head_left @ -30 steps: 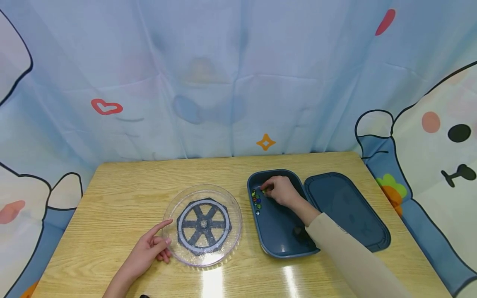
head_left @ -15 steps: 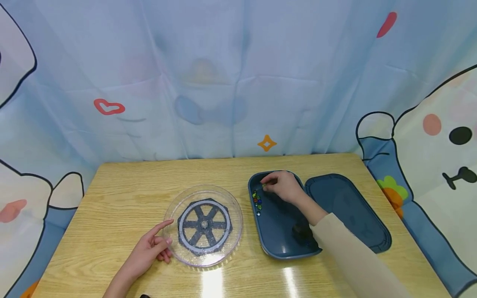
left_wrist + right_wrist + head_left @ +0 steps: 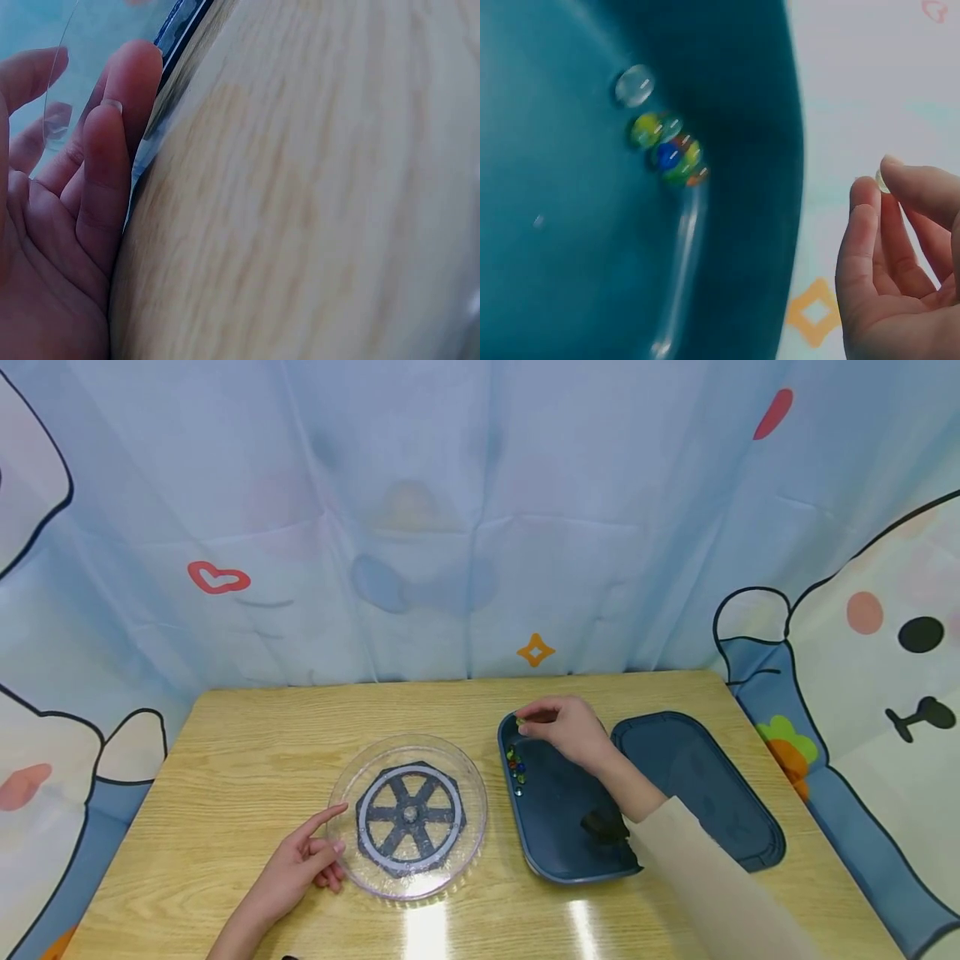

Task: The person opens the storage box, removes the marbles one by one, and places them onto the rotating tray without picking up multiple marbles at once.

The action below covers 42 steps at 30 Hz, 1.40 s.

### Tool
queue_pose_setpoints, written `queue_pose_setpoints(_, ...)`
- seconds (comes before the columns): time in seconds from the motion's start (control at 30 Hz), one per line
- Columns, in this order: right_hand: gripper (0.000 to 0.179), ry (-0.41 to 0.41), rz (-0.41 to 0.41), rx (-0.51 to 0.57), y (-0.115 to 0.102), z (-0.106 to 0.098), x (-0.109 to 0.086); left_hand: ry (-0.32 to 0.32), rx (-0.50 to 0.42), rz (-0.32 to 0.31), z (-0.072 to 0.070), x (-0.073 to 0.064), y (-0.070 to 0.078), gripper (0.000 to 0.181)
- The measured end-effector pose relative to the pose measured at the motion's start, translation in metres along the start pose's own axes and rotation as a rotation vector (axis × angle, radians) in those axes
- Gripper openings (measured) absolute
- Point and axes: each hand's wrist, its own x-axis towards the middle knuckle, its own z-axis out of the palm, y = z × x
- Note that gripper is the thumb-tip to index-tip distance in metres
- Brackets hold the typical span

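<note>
From the head view, your right hand [image 3: 566,732] is narrowed to a pinch on a small yellow-green marble [image 3: 520,722], over the far left corner of the blue tray [image 3: 555,831], right of the desk's [image 3: 247,743] middle. Your left hand [image 3: 296,862] lies loosely spread at the left rim of the clear round plate [image 3: 409,814], index finger over it. In the left wrist view, its slightly bent fingers meet the plate's edge. In the right wrist view, your pinched marble looks pale and glassy; loose marbles [image 3: 679,156], multicoloured, lie along the tray wall's foot.
</note>
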Motion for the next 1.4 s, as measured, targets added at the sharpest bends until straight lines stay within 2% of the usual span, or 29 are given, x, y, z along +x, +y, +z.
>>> queue_pose_setpoints(0.23, 0.024, -0.011, -0.067, 0.085, -0.023, 0.014, -0.005, -0.002, -0.009, -0.008, 0.001, -0.001, 0.000, 0.064)
queue_pose_setpoints(0.4, 0.024, -0.045, -0.094, 0.104, -0.037, 0.027, -0.004, 0.005, -0.004, -0.008, 0.001, 0.000, 0.000, 0.063)
queue_pose_setpoints(0.87, 0.022, -0.178, -0.150, 0.136, -0.060, 0.080, 0.018, 0.005, 0.003, -0.001, 0.001, 0.000, 0.001, 0.063)
queue_pose_setpoints(1.17, 0.022, -0.248, -0.137, 0.169, -0.073, 0.122, 0.035, 0.021, 0.028, 0.006, 0.002, 0.000, 0.001, 0.062)
queue_pose_setpoints(1.4, 0.019, -0.252, -0.103, 0.191, -0.078, 0.158, 0.045, 0.021, 0.033, 0.006, -0.001, 0.002, 0.004, 0.061)
